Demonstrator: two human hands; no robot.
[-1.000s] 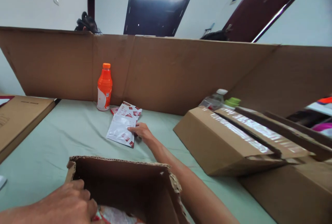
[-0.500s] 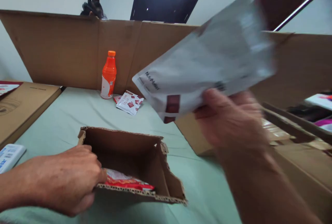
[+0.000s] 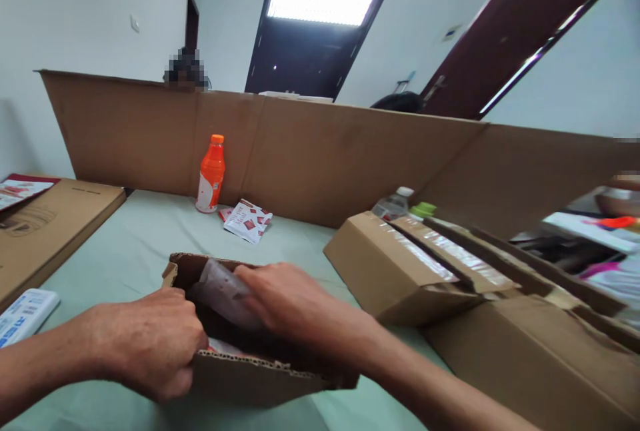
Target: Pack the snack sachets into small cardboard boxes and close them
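My left hand [image 3: 150, 344] is closed on the near left edge of a small open cardboard box [image 3: 260, 384]. Inside the box, my right hand [image 3: 280, 298] grips a pale grey-white pouch [image 3: 225, 298], partly hidden behind my fingers and the box wall. Low in the box, a bit of a red and white packet [image 3: 225, 348] shows near the front wall. Beyond the box, a white sachet with dark red squares [image 3: 249, 221] lies on the green cloth, over a reddish sachet [image 3: 225, 215]. An orange bottle [image 3: 211, 174] stands upright behind them.
Larger cardboard boxes [image 3: 525, 344] stand at the right, with a clear bottle [image 3: 394, 204] behind them. A cardboard panel [image 3: 320, 158] walls off the back. At the left are a flat carton [image 3: 65, 224] and a white-blue box [image 3: 30, 314]. A person's head shows behind the panel.
My right hand has brought the pouch down from the upper right into the small box. The left hand keeps its hold on the box edge. The camera view has tilted upward.
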